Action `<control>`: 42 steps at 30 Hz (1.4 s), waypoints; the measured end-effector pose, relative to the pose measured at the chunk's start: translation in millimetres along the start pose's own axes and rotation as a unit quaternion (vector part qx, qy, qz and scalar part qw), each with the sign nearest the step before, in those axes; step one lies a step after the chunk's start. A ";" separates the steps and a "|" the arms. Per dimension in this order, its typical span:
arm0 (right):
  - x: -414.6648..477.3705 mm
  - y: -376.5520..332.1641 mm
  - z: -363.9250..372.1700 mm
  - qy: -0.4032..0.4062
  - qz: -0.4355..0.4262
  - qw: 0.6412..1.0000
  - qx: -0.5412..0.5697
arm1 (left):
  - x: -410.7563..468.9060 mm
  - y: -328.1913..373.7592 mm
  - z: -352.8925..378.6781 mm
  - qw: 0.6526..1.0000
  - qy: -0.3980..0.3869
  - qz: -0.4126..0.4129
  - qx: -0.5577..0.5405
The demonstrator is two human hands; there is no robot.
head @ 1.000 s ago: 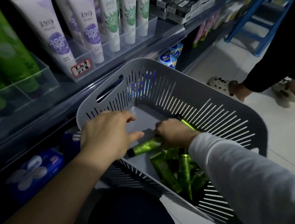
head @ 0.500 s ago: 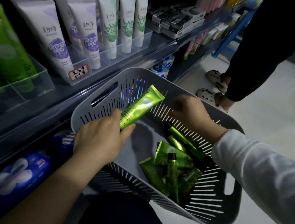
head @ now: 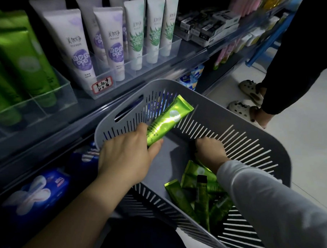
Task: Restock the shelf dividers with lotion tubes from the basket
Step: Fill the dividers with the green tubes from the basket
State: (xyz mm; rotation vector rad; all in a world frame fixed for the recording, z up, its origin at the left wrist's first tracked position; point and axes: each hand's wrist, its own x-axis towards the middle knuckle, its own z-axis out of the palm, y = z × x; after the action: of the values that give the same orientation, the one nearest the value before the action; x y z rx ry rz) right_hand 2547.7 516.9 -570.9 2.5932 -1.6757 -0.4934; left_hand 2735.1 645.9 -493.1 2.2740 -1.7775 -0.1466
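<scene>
Head view, dim aisle. A grey slotted basket (head: 180, 143) is seen low in the frame, just in front of the shelving. One green lotion tube (head: 168, 122) is gripped at its lower end by the left hand (head: 127, 156), thumb on one side and curled fingers on the other. The tube is tilted up and to the right, crimped end uppermost, above the basket's far wall and short of the shelf. The right hand (head: 210, 152), in a pale grey sleeve (head: 268, 203), is lowered into the basket with its back to the camera. Its fingers are hidden, so it cannot be told whether anything is pinched. A loose heap of green tubes (head: 199, 193) is lying in the near right corner of the basket, just beside that wrist. On the shelf, clear dividers (head: 53, 92) are noted. Large green tubes (head: 25, 61) are stood in the left compartments, white tubes with purple print (head: 76, 50) in the next, and white tubes with green print (head: 136, 38) farther right. A handwritten price label (head: 101, 84) is fixed to a divider front. Blue packets (head: 38, 189) are stacked on the shelf below. Another person's sandalled feet (head: 250, 90) are seen on the pale floor at right.
</scene>
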 end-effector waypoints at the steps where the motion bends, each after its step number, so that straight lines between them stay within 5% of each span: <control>1: -0.9 -0.6 -4.5 0.006 0.005 1.000 0.015 | 0.7 -0.1 0.1 1.000 0.002 -0.002 -0.001; 6: -9.5 2.2 -42.5 0.100 0.024 0.980 0.172 | -0.6 0.5 -4.5 0.999 0.020 -0.008 -0.026; 10: -24.0 11.6 -81.2 0.141 0.018 0.921 0.362 | -4.4 -1.8 -10.8 0.994 0.043 -0.001 -0.096; 13: -42.0 11.1 -107.7 0.092 0.038 0.825 0.556 | -7.6 -9.2 -18.4 0.962 0.017 -0.016 -0.273; 18: -86.1 -8.0 -151.1 0.046 0.033 0.669 0.741 | -26.7 -24.0 -55.0 0.888 0.140 -0.082 -0.430; 25: -143.6 -72.9 -205.5 -0.038 -0.028 0.539 0.841 | -83.2 -59.5 -111.6 0.789 0.169 -0.133 -0.576; 28: -167.8 -110.9 -214.1 -0.100 -0.043 0.512 0.852 | -120.1 -74.3 -138.3 0.736 0.202 -0.142 -0.630; 31: -190.1 -149.6 -216.0 -0.171 -0.033 0.477 0.861 | -162.6 -97.4 -167.5 0.729 0.213 -0.113 -0.640; 38: -234.2 -236.0 -207.8 -0.310 0.022 0.416 0.855 | -247.0 -149.8 -206.2 0.737 0.269 -0.095 -0.613; 42: -259.3 -289.0 -202.1 -0.354 -0.003 0.440 0.825 | -283.6 -180.3 -217.6 0.768 0.355 -0.123 -0.519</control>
State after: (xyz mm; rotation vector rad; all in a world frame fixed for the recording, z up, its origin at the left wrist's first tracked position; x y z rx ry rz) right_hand 2761.0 839.3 -365.5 3.3972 -3.9209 0.8508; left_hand 2884.1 989.3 -351.0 1.3919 -0.6699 -0.2078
